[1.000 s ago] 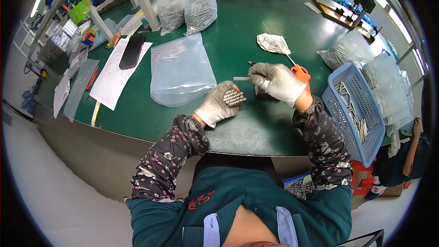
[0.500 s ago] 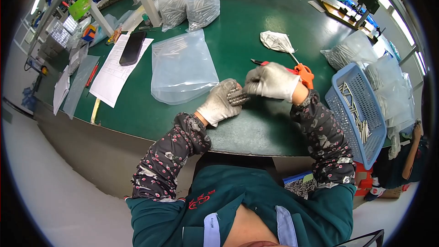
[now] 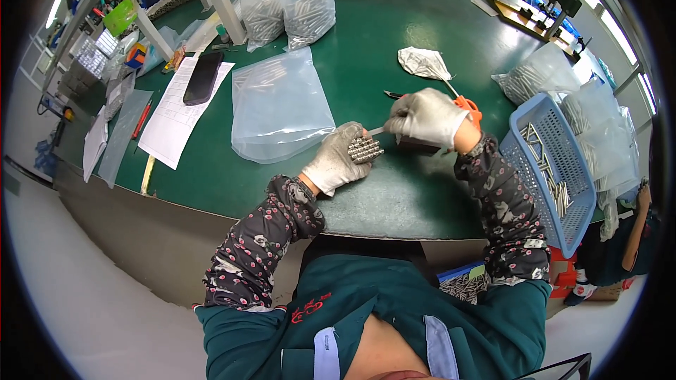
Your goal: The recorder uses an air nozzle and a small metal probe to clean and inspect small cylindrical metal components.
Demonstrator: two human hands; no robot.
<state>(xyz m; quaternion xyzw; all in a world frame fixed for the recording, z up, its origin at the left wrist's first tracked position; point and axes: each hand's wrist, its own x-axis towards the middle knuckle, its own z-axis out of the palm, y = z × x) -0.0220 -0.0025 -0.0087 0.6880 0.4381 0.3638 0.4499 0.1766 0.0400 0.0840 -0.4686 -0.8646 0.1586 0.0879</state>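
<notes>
In a pale work glove, my left hand (image 3: 332,162) is closed round a bundle of metal pins (image 3: 365,149), whose round ends face right. My gloved right hand (image 3: 424,119) pinches one slim metal pin (image 3: 377,131), which points left just above the bundle. Under the right hand sits a dark block (image 3: 418,145), mostly hidden by the glove. Orange-handled scissors (image 3: 469,107) lie behind that hand, partly covered. Left of my left hand rests a clear plastic bag (image 3: 282,116) with several pins inside near its far end.
A blue basket (image 3: 510,148) of pins stands at the right, beside filled bags (image 3: 588,123). Two more filled bags (image 3: 307,14) stand at the back. A white cloth (image 3: 422,63) lies beyond the scissors. At the left are papers (image 3: 169,123) and a phone (image 3: 203,79).
My right hand has shifted slightly right, away from the bundle, and the pin in its fingers now shows. The left hand has turned slightly, so the pin ends face up more.
</notes>
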